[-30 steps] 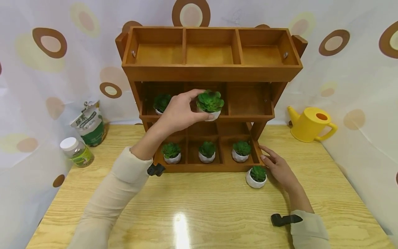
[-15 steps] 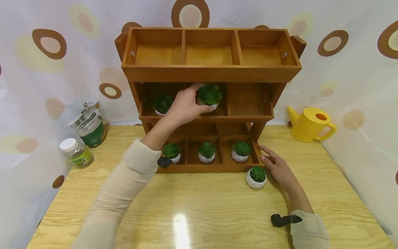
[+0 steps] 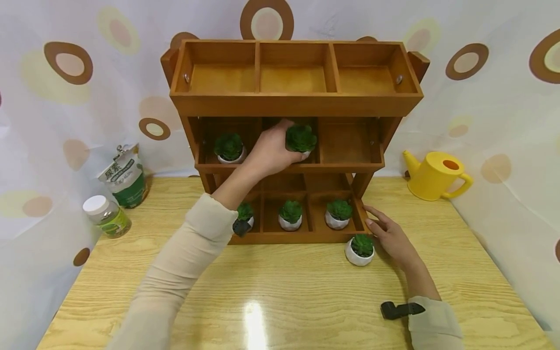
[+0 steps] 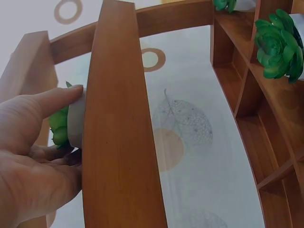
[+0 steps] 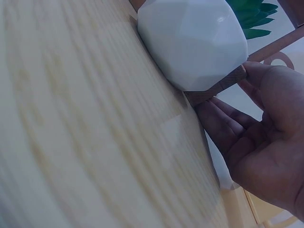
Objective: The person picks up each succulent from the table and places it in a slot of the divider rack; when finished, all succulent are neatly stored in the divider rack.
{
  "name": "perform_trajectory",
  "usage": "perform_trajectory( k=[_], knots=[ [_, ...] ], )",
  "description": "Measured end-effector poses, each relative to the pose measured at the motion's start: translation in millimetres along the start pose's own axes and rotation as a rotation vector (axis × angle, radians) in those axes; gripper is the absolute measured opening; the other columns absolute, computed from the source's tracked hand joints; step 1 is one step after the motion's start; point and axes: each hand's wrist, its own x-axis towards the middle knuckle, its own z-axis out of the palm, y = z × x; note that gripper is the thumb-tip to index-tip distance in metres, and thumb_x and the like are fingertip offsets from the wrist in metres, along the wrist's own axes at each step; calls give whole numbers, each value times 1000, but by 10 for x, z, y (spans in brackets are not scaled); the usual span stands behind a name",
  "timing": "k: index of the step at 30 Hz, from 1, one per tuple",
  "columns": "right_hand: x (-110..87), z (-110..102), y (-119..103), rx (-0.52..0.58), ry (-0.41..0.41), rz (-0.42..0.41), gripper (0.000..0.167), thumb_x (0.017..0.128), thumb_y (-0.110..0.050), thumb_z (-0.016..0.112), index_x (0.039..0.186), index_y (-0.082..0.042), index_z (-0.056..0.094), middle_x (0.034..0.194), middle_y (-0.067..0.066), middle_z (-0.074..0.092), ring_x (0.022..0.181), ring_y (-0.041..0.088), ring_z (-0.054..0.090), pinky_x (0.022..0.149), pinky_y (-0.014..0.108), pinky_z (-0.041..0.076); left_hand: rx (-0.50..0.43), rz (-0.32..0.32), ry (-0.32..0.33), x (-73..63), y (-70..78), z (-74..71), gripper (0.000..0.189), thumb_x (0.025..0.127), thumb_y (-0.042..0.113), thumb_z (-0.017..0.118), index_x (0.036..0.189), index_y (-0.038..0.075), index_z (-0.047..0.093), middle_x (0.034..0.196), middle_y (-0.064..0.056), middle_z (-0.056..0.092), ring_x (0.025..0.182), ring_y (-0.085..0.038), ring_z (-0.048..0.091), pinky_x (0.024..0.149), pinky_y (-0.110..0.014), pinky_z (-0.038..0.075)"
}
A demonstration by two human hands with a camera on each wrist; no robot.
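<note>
My left hand [image 3: 274, 149] holds a green succulent in a white pot [image 3: 302, 139], thumb and fingers around the pot. It is in the middle compartment of the brown wooden shelf's [image 3: 297, 105] middle tier. In the left wrist view the shelf's front board [image 4: 121, 118] hides part of the pot [image 4: 76, 116]. My right hand [image 3: 392, 239] grips the bottom tier's right front corner, thumb in front and fingers along the side. Close beside it on the table stands another potted succulent [image 3: 359, 250], its faceted white pot [image 5: 192, 45] large in the right wrist view.
One potted succulent [image 3: 229, 148] sits in the middle tier's left compartment. Three more, including a central one [image 3: 290, 215], fill the bottom tier. A green and white pouch [image 3: 126, 176] and a white-capped jar [image 3: 107, 216] stand left, a yellow watering can [image 3: 436, 175] right.
My left hand has carried the potted succulent back into the middle tier, then down and slightly right within its compartment. The right hand keeps its place at the shelf corner.
</note>
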Motion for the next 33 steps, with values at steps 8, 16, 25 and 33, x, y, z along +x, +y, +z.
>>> perform_trajectory(
  k=[8,16,25,33],
  knots=[
    [6,12,-6,11,-4,7,60,108,-46,41,163,-27,25,156,23,43,141,40,47,115,56,38,3,-16,-50,-9,-3,76,79,93,35,74,156,8,35,154,-12,48,137,-29,52,112,-43,45],
    [-1,6,-12,14,-4,13,60,109,-45,40,163,-27,24,157,24,42,142,40,46,115,56,38,12,-3,-57,-50,-1,90,75,95,35,72,155,9,36,153,-11,49,137,-29,52,113,-44,44],
    [5,1,0,7,-3,25,60,108,-46,41,163,-28,23,158,24,41,143,42,44,115,58,37,-35,63,76,-349,31,63,77,94,38,73,157,16,35,159,-7,42,144,-26,44,117,-45,39],
    [19,13,14,-7,5,30,64,106,-52,41,163,-28,24,156,24,44,142,40,46,114,58,38,-214,215,82,-887,119,277,72,92,34,77,154,20,43,156,2,48,144,-17,45,117,-39,40]
  ],
)
